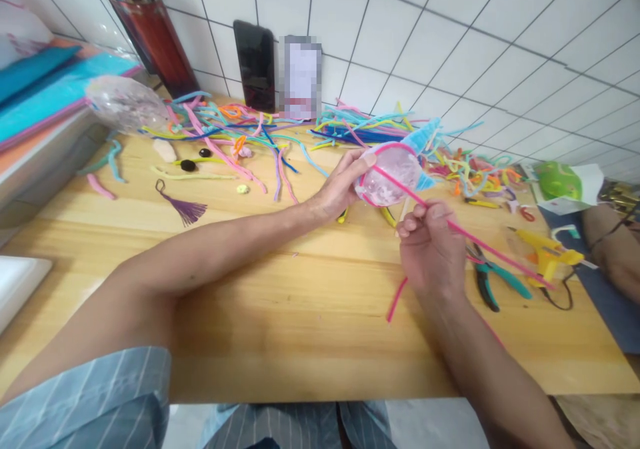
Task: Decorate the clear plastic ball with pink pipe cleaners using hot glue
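Note:
My left hand (343,187) grips the left side of a round, clear plastic piece (393,172) edged in pink and pale lilac, with fuzzy light-blue tips on its right side. Across its front runs a long hot-pink pipe cleaner (480,241), pinched by my right hand (434,245) between thumb and fingers. The strand's far end slants down to the right, above the glue gun. Below my right hand, a short pink pipe cleaner (397,300) lies on the wood. Pliers (493,279) with teal-and-black handles rest just right of my right wrist.
Pipe cleaners (350,133) in many colours pile along the tiled wall, where two phones (254,65) lean. A yellow glue gun (547,255) lies at right, near another person's arm (613,249). A purple tassel (185,207), black beads (188,165) and a red thermos (150,32) are at left.

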Demonstrator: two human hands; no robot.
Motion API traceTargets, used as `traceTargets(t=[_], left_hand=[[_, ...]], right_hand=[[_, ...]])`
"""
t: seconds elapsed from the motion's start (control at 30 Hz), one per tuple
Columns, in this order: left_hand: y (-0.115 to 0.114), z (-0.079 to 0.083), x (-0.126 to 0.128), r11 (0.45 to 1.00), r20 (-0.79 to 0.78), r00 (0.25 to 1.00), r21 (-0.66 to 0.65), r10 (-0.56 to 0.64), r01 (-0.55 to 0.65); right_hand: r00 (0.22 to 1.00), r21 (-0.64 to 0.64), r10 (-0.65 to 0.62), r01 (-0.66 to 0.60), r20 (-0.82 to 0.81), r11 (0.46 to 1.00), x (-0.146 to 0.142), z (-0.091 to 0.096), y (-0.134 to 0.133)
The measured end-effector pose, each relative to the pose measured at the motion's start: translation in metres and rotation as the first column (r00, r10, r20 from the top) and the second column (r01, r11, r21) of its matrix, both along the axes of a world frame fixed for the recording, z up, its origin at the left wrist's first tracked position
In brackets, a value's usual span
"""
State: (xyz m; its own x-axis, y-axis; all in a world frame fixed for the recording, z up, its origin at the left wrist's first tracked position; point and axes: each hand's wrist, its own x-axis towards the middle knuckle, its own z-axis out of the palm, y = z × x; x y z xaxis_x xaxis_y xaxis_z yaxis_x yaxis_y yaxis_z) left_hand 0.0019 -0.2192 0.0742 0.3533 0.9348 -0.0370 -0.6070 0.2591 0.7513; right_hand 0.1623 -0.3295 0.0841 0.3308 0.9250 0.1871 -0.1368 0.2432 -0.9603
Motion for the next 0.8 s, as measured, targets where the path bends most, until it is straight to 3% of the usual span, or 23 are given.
traceTargets(t=[0.17,0.37,0.5,0.8], left_hand=[[0.002,0.001,-0.002,1.0,0.088,0.996,0.005,-0.026,0.026],[0.002,-0.001,0.001,0.99,0.148,0.98,-0.021,-0.133,0.138],[0.002,-0.006,0.003,0.992,0.164,0.979,-0.012,-0.123,0.127],[0.002,-0.012,0.005,0.995,0.172,0.98,0.015,-0.101,0.1]], right_hand=[[0.998,-0.037,-0.004,0.002,-0.057,0.999,-0.002,-0.005,0.003],[0.988,-0.06,-0.082,0.075,-0.129,0.995,-0.004,-0.008,0.006],[0.966,-0.076,-0.124,0.11,-0.229,0.991,-0.011,-0.007,0.005],[0.907,-0.132,-0.06,0.005,-0.418,0.991,-0.013,-0.016,0.005]])
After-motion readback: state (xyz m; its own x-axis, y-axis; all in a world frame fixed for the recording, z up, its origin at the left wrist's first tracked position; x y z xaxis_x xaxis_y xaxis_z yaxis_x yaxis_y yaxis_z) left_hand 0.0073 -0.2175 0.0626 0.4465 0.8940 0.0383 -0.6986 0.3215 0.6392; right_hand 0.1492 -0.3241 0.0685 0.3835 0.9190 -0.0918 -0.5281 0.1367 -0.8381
